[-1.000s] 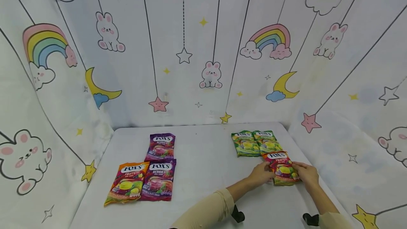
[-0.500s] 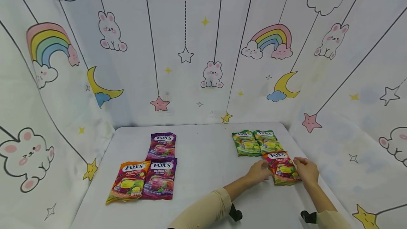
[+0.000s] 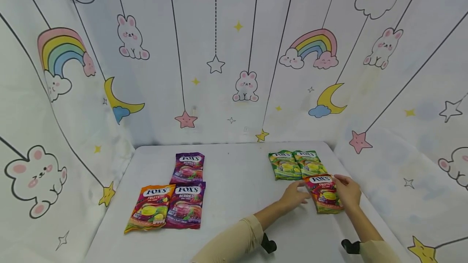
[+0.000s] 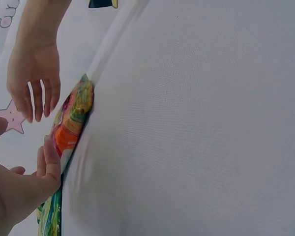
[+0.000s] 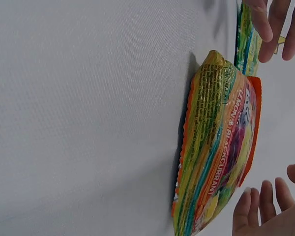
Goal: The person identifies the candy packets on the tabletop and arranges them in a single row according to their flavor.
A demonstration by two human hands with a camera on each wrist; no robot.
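A red-and-orange Fox's Fruits candy bag lies on the white table below two green candy bags. At its left edge is my left hand, fingers loosely extended; whether they touch the bag's upper corner is unclear. My right hand is at the bag's upper right edge, partly covering it in the head view. In the right wrist view that hand's relaxed fingers lie beside the bag without gripping it. The left wrist view shows my left fingers near the bag's orange end.
On the table's left side lie two purple Berries candy bags and an orange Fruits candy bag, edges touching. A white cloth printed with rabbits and stars surrounds the white table.
Both hands held the Fruits bag's sides a second ago. My left hand has released it and drawn slightly left; my right hand has moved up along the right edge. The bag stays put.
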